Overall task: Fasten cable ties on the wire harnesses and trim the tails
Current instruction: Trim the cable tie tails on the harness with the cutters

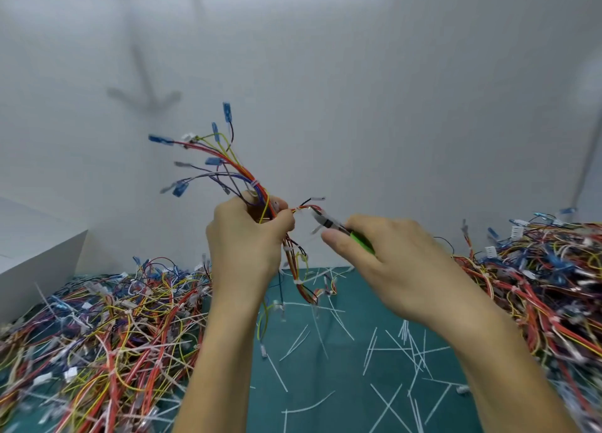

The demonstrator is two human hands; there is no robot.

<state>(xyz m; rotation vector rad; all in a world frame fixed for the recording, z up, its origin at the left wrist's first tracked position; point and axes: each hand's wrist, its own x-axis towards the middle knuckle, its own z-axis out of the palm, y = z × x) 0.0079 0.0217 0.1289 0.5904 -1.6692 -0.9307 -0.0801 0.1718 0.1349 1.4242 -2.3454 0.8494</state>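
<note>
Seen from the head camera, my left hand [247, 237] is clenched round the multicoloured wire harness [241, 175]. I hold it up in the air in front of me, its blue-tipped ends fanning out above my knuckles and the rest drooping below my palm toward the teal cutting mat [325, 383]. A white plastic cable tie [254, 183] cinches the bundle just above my left fingers.

My right hand [391, 263] grasps the green-handled side cutters [338, 229]. Their nose points at a thin red branch just beyond my left fingertips, but it is too blurred to tell whether the blades have closed on a tail.

The harness looks light and floppy, so I judge the best grip is right beside the tie, where the wires are stiffest.

White trimmed tails [404, 335] litter the mat under my right wrist. One heap of harnesses [97, 328] lies outside my left forearm and another heap [537, 269] outside my right.
</note>
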